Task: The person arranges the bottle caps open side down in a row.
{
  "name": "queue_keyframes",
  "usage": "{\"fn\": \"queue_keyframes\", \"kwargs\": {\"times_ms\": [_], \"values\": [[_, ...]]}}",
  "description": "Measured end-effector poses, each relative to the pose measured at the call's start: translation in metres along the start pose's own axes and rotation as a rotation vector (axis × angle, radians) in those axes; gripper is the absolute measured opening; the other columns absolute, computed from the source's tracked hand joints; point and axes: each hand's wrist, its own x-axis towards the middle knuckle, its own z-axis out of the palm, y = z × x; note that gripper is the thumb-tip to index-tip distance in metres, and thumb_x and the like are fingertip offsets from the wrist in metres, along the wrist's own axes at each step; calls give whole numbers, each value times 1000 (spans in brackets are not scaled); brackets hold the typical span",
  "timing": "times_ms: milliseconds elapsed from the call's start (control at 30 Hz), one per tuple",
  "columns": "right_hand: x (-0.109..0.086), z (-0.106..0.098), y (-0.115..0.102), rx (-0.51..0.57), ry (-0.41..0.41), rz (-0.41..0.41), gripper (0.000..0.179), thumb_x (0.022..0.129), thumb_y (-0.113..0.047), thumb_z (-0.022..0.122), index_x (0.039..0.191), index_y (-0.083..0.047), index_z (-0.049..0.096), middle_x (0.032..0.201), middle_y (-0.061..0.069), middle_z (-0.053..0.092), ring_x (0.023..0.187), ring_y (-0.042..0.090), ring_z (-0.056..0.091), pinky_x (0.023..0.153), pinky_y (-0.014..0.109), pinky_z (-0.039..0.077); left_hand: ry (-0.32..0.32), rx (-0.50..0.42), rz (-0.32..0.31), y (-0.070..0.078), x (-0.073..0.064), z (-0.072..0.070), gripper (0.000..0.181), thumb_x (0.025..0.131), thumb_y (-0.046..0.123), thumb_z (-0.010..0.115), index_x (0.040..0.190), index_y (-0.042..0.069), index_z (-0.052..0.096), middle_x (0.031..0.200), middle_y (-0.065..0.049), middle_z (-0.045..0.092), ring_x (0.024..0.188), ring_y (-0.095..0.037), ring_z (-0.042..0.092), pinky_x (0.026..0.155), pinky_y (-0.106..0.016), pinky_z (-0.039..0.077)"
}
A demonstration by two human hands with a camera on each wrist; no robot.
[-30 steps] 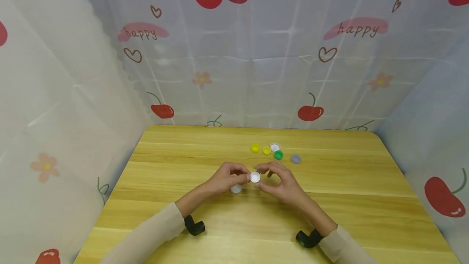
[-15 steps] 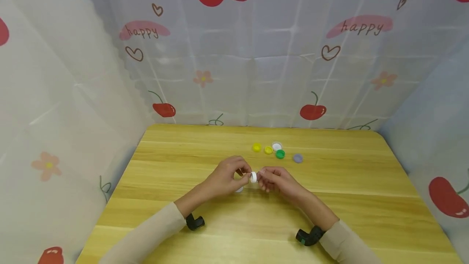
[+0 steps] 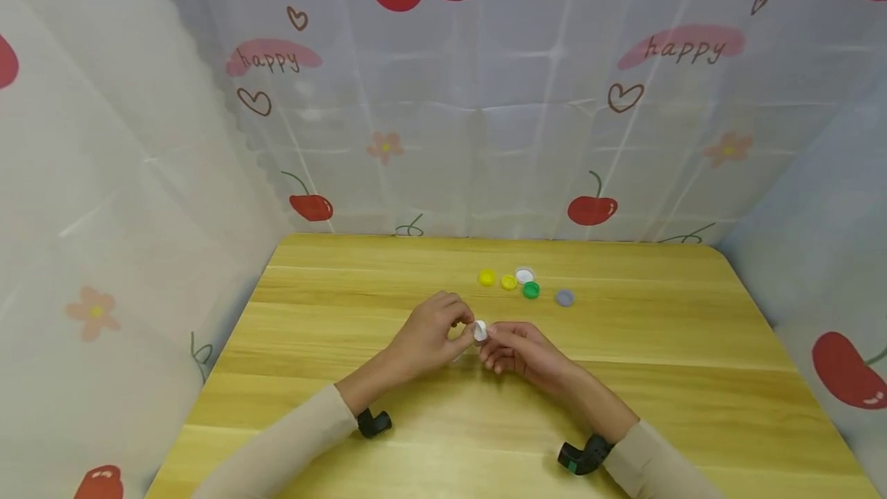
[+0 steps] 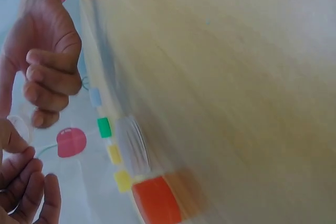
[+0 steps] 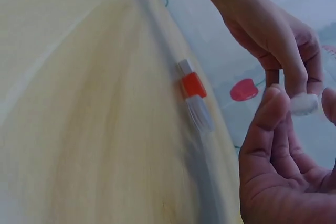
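In the head view a small white bottle cap (image 3: 480, 331) is held above the table between both hands. My left hand (image 3: 428, 339) pinches its left side with thumb and finger. My right hand (image 3: 527, 353) has its thumb and finger at the cap's right side, the other fingers curled below. The right wrist view shows the white cap (image 5: 304, 104) between the right thumb and finger, with left fingertips against it. Below the hands, an orange cap (image 4: 157, 200) and a stack-like ribbed pale lid (image 4: 133, 145) lie on the table; the left hand mostly hides them in the head view.
Farther back on the wooden table (image 3: 333, 283) lie two yellow caps (image 3: 487, 277), a white lid (image 3: 524, 275), a green cap (image 3: 531, 290) and a grey-purple cap (image 3: 564, 298). A cherry-print curtain (image 3: 443, 137) closes off the back and sides.
The right hand has come in from beside the cap, and its fingers have closed onto it. The white cap has turned from facing the camera to a tilted, edge-on position.
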Motion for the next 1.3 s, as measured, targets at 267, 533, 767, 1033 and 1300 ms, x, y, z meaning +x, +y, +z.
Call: {"fn": "queue_keyframes", "kwargs": {"times_ms": [267, 533, 767, 1033, 1300], "values": [[2, 7, 0, 20, 62, 7, 29, 116, -27, 47, 112, -12, 72, 93, -8, 76, 82, 2, 71, 70, 17, 58, 86, 44, 43, 5, 0, 5, 10, 96, 14, 76, 92, 19, 68, 92, 6, 68, 85, -6, 54, 74, -20, 49], [-3, 3, -8, -321, 206, -72, 20, 109, -21, 62, 107, -4, 71, 88, -2, 73, 78, 9, 66, 70, 24, 57, -40, -165, -116, 6, -2, 3, 7, 104, 24, 70, 105, 20, 75, 106, 8, 71, 93, -12, 65, 81, -25, 61], [-15, -5, -26, -1027, 287, -213, 13, 94, -26, 83, 100, -27, 72, 87, -12, 70, 78, 7, 65, 72, 27, 60, -127, -250, -138, 3, -1, 0, 26, 103, 36, 74, 123, 20, 76, 121, 3, 73, 104, -23, 68, 87, -28, 59], [-20, 1, -36, -1416, 128, -391, 21, 89, -24, 86, 106, -21, 73, 92, -6, 72, 80, 10, 64, 72, 21, 56, -224, -92, -23, 2, -5, 4, 33, 98, 42, 80, 127, 26, 76, 126, 12, 71, 121, -11, 64, 103, -32, 57], [-22, 9, -40, -1511, 138, -443, 25, 90, -27, 87, 111, -20, 75, 102, -9, 74, 85, 8, 66, 73, 20, 56, -238, -47, 26, 5, -7, 2, 28, 101, 39, 77, 127, 28, 75, 127, 12, 70, 121, -9, 64, 102, -30, 58]]}}
